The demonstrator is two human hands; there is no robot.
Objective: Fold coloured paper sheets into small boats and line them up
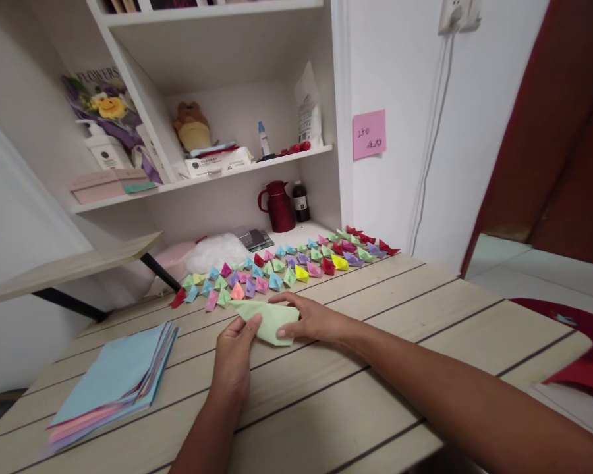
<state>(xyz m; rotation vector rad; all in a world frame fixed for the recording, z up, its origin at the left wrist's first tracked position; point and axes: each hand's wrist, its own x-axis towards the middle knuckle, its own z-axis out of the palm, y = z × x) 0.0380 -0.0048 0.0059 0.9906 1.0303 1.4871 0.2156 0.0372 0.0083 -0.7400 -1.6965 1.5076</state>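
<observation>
Between my two hands is a folded piece of pale green paper [271,318], pointed at its left end and raised just off the table. My left hand [238,337] pinches it near the left side, thumb on top. At the right edge, my right hand [310,318] grips it with thumb in front and fingers behind, partly hidden. Beyond the hands stand rows of small folded paper boats [275,281] in red, pink, green, blue, yellow and purple. Left of my left hand lies a stack of coloured paper [116,372], light blue on top.
The wooden table [375,388] has dark grooves. White shelves [257,164] rise behind it, with a dark red jug [279,207] and a dark bottle [301,201] beneath. A small raised shelf [74,266] juts in at left. A red stool [548,316] stands beyond the right edge.
</observation>
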